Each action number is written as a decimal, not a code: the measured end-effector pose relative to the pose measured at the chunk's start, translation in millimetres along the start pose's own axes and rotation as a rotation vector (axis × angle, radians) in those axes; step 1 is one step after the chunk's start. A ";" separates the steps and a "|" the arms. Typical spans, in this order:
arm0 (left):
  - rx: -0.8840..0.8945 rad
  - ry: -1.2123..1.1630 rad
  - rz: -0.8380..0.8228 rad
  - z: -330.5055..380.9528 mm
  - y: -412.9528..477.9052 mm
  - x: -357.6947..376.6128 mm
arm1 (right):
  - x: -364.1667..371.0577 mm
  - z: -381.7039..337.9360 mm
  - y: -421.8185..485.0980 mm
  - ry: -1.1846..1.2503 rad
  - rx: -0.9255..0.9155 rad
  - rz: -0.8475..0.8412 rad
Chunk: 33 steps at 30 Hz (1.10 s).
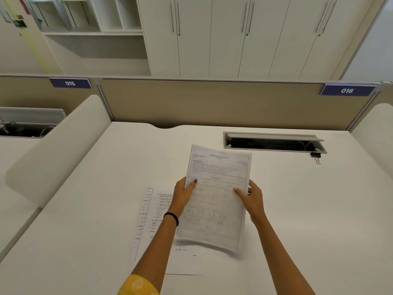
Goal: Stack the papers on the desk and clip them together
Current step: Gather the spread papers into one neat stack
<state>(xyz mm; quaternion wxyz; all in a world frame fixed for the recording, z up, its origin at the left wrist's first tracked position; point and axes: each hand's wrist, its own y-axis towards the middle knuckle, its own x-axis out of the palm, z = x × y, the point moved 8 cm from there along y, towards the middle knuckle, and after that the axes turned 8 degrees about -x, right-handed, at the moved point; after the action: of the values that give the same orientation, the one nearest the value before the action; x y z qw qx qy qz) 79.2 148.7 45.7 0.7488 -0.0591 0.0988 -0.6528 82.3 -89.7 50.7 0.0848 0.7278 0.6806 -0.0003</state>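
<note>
Now both hands, left (183,193) and right (253,198), grip the sheets (214,196) by their sides above another sheet (153,226) mid-counter. Stacking continues; next, the clip (316,156) near the far-right edge.

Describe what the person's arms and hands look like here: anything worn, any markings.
Both forearms are bare. The left hand has dark red polish on the thumbnail and a thin black band around the wrist. A yellow sleeve with a pale pattern shows at the bottom edge. The right hand wears nothing visible.
</note>
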 end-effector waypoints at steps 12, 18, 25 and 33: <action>-0.251 0.115 0.126 -93.0 -13.7 -52.9 | 20.3 76.3 -34.0 -0.046 0.220 0.031; -0.231 0.152 0.245 -105.2 -25.0 -84.9 | 25.6 88.6 -40.8 -0.049 0.248 0.035; -0.198 0.455 0.498 -104.1 -28.2 -117.2 | 27.9 93.7 -41.3 -0.086 0.277 0.081; -0.417 0.692 0.576 -106.2 -31.3 -132.9 | 28.9 95.6 -39.8 -0.105 0.304 0.085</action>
<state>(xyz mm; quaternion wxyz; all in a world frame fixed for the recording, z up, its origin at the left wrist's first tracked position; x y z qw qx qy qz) 8.0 280.1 -41.5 0.7943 0.0423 0.4823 -0.3670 56.0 -70.5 -51.8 0.0093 0.7592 0.6360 -0.1378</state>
